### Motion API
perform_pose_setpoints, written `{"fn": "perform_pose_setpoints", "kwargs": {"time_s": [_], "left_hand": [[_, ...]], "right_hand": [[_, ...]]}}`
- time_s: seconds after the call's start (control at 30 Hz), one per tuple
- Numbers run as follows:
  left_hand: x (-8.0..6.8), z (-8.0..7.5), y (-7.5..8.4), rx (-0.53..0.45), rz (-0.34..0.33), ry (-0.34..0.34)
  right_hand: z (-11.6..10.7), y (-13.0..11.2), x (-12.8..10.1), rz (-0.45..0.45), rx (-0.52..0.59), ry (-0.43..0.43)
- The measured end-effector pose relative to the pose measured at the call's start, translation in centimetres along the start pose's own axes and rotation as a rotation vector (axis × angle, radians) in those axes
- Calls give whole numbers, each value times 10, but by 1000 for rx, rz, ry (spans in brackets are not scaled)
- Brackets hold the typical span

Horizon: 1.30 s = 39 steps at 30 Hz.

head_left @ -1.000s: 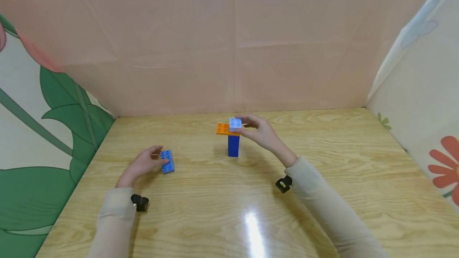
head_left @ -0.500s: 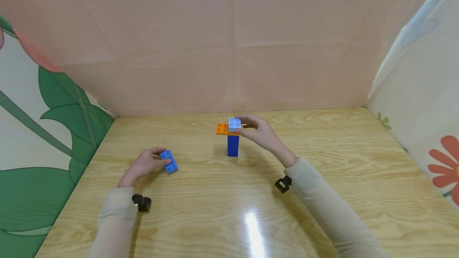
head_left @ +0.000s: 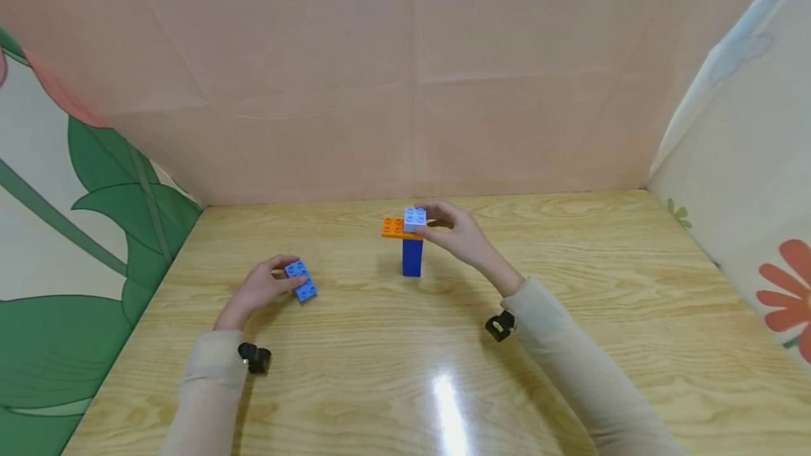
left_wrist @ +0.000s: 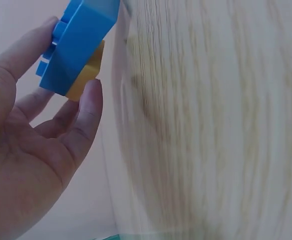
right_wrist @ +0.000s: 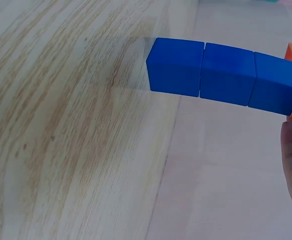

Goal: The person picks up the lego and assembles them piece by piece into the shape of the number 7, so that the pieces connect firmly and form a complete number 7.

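My left hand (head_left: 258, 288) pinches a blue eight-stud toy brick (head_left: 301, 281) between thumb and fingers, lifted off the table at the left. In the left wrist view, a yellowish piece (left_wrist: 88, 75) shows beneath that blue brick (left_wrist: 78, 47); whether it is joined to it I cannot tell. My right hand (head_left: 459, 234) grips a light blue four-stud brick (head_left: 415, 219) at the right end of an orange plate (head_left: 393, 228). This plate lies across a dark blue column (head_left: 412, 257) standing upright. Three stacked blue bricks (right_wrist: 203, 74) form the column in the right wrist view.
Everything is on a wooden table (head_left: 355, 357) that meets a pinkish cloth backdrop (head_left: 317, 125) behind. Printed panels with a green leaf (head_left: 101, 160) and a red flower (head_left: 786, 294) stand at either side. A small black camera sits on each wrist.
My left hand has shifted slightly right and up with the blue brick, which has turned so its near end points more to the right. The right hand holds nearly still.
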State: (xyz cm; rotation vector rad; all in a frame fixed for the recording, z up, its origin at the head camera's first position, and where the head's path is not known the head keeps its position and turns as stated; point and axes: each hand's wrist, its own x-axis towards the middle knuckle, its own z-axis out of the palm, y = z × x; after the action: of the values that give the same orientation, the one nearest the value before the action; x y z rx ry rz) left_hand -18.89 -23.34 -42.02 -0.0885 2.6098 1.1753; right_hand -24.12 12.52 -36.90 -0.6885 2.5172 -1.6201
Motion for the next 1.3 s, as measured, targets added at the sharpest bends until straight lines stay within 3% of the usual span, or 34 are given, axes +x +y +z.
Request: {"fn": "perform_pose_setpoints", "kwargs": {"time_s": [0.7,0.97,1.3], "left_hand": [[-1,1,2,19,57,-4],[0,5,1,-17,60,-2],[-1,5,15,-56,32,25]], "right_hand": [[1,0,-1,-22,-16,-19],[1,1,-2,-23,-7,-31],[3,1,0,-73,-43,-5]]}}
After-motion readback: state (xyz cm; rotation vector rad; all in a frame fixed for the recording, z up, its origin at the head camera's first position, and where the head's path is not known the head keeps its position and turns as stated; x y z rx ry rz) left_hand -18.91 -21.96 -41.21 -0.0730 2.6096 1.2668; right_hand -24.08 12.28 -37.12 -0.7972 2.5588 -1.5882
